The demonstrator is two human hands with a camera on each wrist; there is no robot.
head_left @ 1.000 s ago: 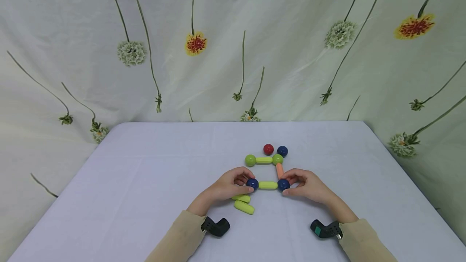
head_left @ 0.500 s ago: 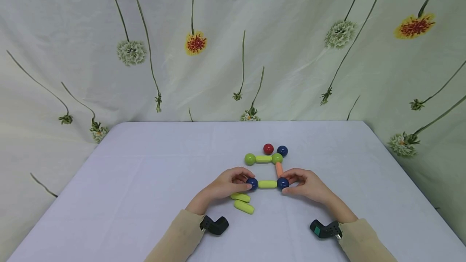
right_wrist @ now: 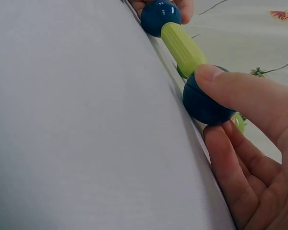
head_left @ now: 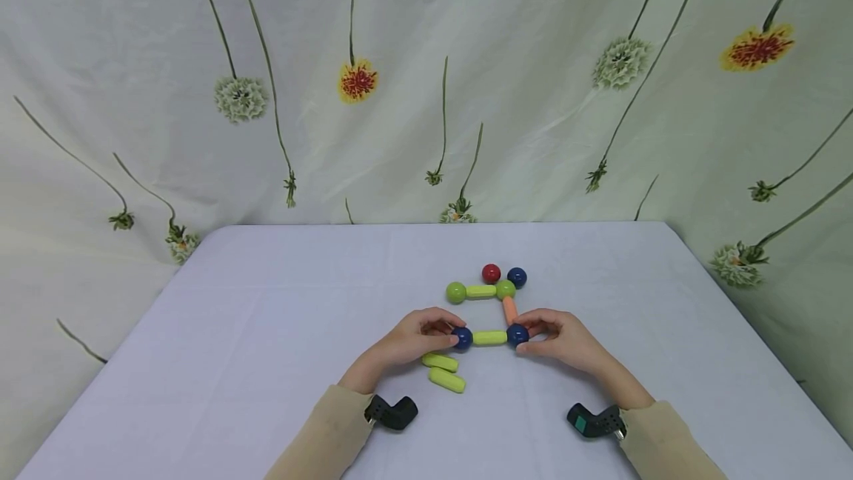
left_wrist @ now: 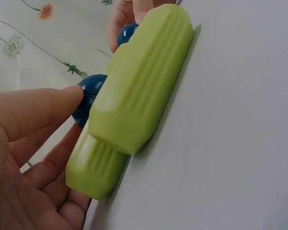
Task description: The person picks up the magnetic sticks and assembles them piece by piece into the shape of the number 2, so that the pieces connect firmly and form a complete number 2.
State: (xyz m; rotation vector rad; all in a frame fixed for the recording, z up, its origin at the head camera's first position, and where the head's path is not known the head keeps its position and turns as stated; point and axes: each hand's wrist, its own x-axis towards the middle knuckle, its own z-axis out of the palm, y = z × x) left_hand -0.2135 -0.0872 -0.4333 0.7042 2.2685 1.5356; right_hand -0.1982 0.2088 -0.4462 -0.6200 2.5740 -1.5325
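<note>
In the head view my left hand [head_left: 416,337] pinches a dark blue ball [head_left: 463,338] between thumb and fingers. My right hand [head_left: 563,341] grips a second blue ball [head_left: 517,335] the same way. A yellow-green rod [head_left: 489,338] joins these two balls. From the right ball an orange rod [head_left: 509,310] runs back to a green ball [head_left: 505,289]. Another yellow-green rod [head_left: 481,292] links that one to a further green ball [head_left: 456,292] on the left. The right wrist view shows the thumb [right_wrist: 249,93] lying on top of the blue ball.
Two loose yellow-green rods, one nearer me [head_left: 446,380] and one behind it [head_left: 440,362], lie beside my left hand. Behind the joined pieces sit a red ball [head_left: 491,273] and a loose blue ball [head_left: 517,277]. A flowered cloth [head_left: 520,95] hangs behind the white table [head_left: 300,295].
The far green balls with their rod have shifted slightly left, and the orange rod has swung with them. Both hands keep their hold on the blue balls, almost in place.
</note>
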